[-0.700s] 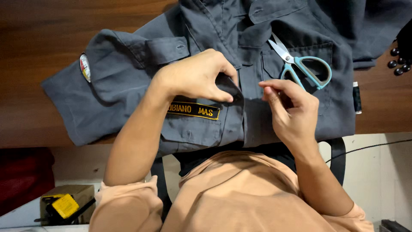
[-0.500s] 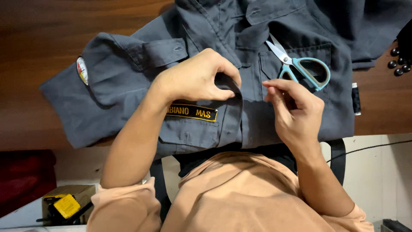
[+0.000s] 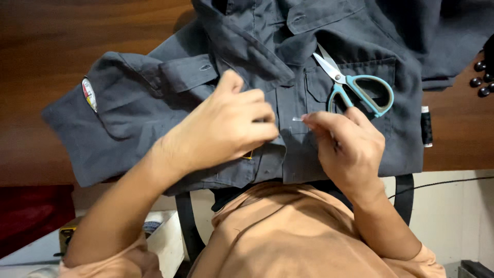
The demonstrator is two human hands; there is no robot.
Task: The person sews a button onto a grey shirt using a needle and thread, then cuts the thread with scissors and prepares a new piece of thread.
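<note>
- nearest is the person's own orange top (image 3: 288,237), with both bare arms reaching out over the near edge of the tabletop (image 3: 62,56).
- the right hand (image 3: 345,144) pinches a small pale needle (image 3: 297,119) between thumb and fingertips; the grip is clenched on it, tip pointing toward the shirt's front placket.
- the left hand (image 3: 226,128) lies across the shirt (image 3: 154,103), fingers curled and pressing the front edge; whether it pinches cloth underneath i cannot tell.
- change: half a second ago the left hand was pinching the placket with the name strip in full view; now it has rolled over and covers that strip almost wholly, and the right hand has come closer, so the needle sits just beside the left fingertips. judged from this, the cloth is being held down for the needle.
- one grey shirt, spread flat on the middle of the tabletop, a sleeve with one round patch (image 3: 89,94) toward the left edge.
- one pair of scissors (image 3: 360,87), teal handles, rests on the chest pocket, beyond the right hand.
- one black thread spool (image 3: 426,126) at the shirt's right side.
- three dark buttons (image 3: 482,80) show near the right edge; more may be cut off.
</note>
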